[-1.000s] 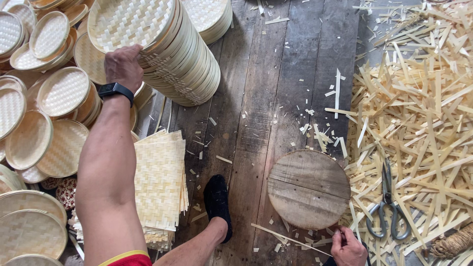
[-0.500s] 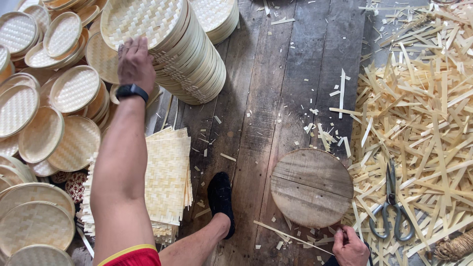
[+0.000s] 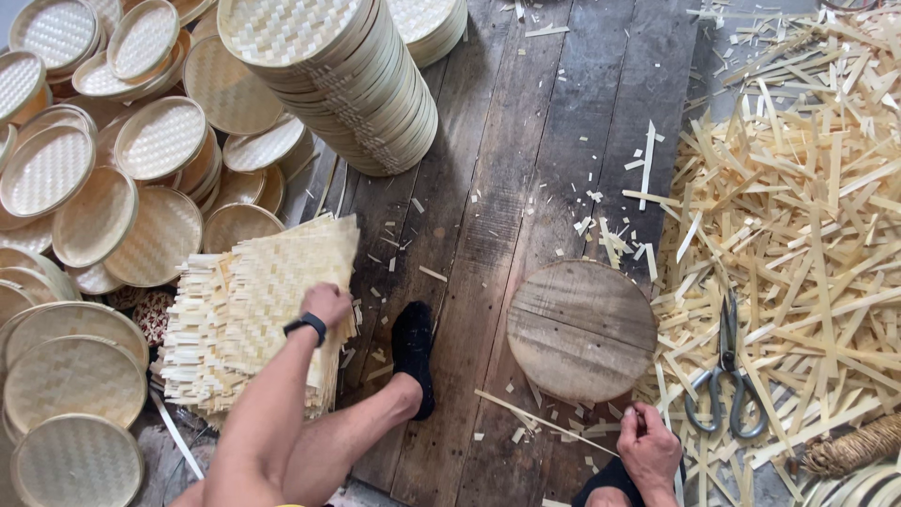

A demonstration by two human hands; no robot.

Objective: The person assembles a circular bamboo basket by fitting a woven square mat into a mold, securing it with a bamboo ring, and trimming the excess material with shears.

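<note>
Pale straw mats (image 3: 253, 310) are showing a checked weave, the trays (image 3: 160, 136) matching them; a black sock (image 3: 413, 352) is resting on dark brown floorboards (image 3: 488, 188), beside a grey-brown disc (image 3: 582, 329).

The left hand's (image 3: 327, 305) fingers are hidden on the woven mat stack (image 3: 253, 310); the rope coil (image 3: 859, 446) is cut off.

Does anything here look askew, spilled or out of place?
Mostly normal workshop mess. The tall stack of woven lids leans sideways, offcut strips litter the floor, and the scissors lie half buried in them. The left hand rests on the woven mats.
</note>
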